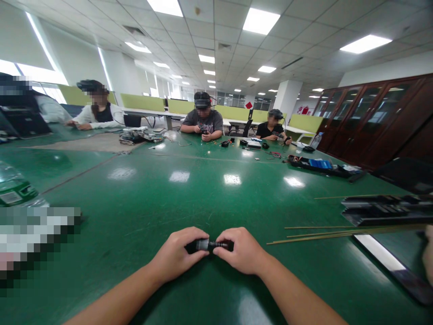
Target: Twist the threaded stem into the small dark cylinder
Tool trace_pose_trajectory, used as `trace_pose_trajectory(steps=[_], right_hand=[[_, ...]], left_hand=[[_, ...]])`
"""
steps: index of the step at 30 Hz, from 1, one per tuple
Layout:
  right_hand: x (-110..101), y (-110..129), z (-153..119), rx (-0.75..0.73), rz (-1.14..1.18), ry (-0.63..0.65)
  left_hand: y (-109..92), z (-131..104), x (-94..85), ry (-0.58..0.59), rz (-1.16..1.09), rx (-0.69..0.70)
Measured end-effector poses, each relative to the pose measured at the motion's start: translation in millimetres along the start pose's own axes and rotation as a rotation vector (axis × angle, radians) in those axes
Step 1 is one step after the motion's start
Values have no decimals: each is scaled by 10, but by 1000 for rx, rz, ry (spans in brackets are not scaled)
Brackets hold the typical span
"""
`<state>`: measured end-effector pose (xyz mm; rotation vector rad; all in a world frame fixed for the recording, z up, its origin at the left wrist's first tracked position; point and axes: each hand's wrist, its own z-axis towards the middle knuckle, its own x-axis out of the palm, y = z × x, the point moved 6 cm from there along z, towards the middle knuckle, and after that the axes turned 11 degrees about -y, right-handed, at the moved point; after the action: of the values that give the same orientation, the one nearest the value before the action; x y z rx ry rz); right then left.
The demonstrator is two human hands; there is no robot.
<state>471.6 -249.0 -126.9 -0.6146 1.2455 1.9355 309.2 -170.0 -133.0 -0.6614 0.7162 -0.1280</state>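
A small dark cylindrical part with a grey band (203, 244) lies between the fingers of my left hand (179, 253), just above the green table (216, 198). From its right side a thin, dark, ridged shaft (216, 244) runs to my right hand (241, 250), whose thumb and fingers close round its darker end. The two hands face each other, fingertips a short gap apart. Whether the pieces are one joined object I cannot tell.
Thin brass-coloured rods (314, 233), black metal profiles (382, 210) and a phone-like slab (389, 257) lie at the right. A plastic bottle (16, 189) is at the left. Several people sit across the table, near a tool tray (321, 164).
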Motion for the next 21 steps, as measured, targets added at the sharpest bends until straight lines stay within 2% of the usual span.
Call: trace_pose_trajectory(steps=[21], right_hand=[[-47,27,-5,2,-8,0]], left_hand=[[-24,6,-15,-11,8,9]])
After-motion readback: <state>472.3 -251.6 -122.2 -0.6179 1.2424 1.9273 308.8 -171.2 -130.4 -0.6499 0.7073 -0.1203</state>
